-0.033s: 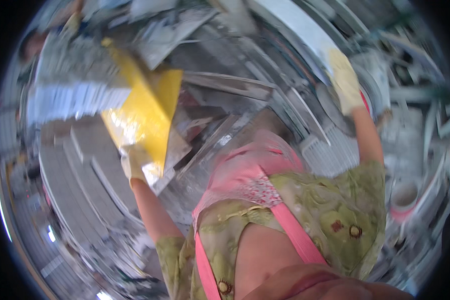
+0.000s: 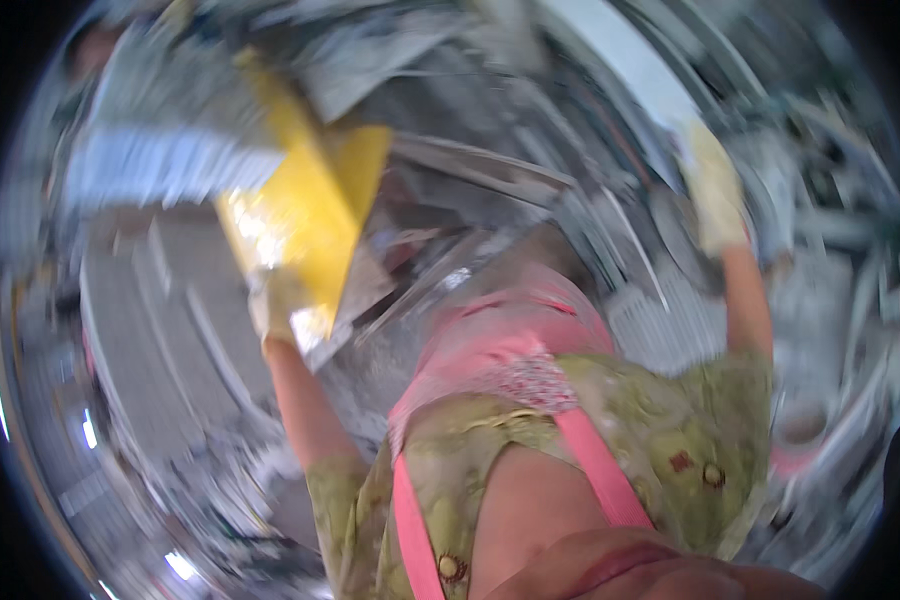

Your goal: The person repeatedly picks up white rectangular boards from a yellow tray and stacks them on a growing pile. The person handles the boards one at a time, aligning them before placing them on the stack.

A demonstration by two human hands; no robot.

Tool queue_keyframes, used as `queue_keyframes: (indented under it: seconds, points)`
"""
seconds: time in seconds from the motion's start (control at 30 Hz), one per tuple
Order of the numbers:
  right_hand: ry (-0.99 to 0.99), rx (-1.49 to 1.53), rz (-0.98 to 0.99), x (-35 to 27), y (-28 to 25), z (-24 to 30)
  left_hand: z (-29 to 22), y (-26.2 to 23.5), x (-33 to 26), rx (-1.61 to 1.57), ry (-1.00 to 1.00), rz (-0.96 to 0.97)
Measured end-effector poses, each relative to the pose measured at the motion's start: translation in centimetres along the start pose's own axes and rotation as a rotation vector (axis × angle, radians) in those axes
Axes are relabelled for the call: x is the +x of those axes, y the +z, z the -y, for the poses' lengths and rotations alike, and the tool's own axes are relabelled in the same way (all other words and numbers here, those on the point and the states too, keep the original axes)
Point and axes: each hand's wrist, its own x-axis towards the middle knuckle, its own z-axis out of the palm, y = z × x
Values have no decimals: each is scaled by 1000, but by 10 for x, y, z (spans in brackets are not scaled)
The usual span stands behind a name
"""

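My left hand [image 2: 274,306], in a pale glove, is at the lower left edge of a shiny yellow folded panel [image 2: 315,215]. Its fingers are smeared by motion, so whether they grip the panel cannot be made out. On the right, my right hand [image 2: 712,188] reaches far forward in a cream glove. Its fingers look stretched out toward the end of a long white strip [image 2: 620,50], and blur hides whether they touch it. A round grey disc-like part [image 2: 678,225] lies just left of that hand.
Stacked grey slabs [image 2: 150,320] stand on the left, with a bluish-white stack [image 2: 160,170] beyond. Grey rails and boards [image 2: 480,160] cross the middle. A ribbed light panel [image 2: 665,325] lies right of my pink apron [image 2: 515,330]. Another person [image 2: 95,50] is at the far left.
The whole view has turned slightly clockwise and shifted right, with more blur. Both hands keep nearly the same places beside the yellow panel and the white strip.
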Motion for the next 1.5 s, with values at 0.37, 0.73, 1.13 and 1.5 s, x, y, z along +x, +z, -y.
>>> queue_keyframes:
  seconds: [0.37, 0.73, 1.13, 1.5]
  points:
    - [-226, -603, 225, 82, 18, -9, -98, 41, -105, -110, -153, -341]
    - [-125, -237, 128, 118, 20, -78, -71, 22, -80, 213, -53, -213]
    - [-632, 602, 98, 60, 139, 419, -70, 9, -90, 198, 69, -97]
    - [-466, 1201, 871, 14, 219, 543, -55, 19, -64, -144, 19, -111]
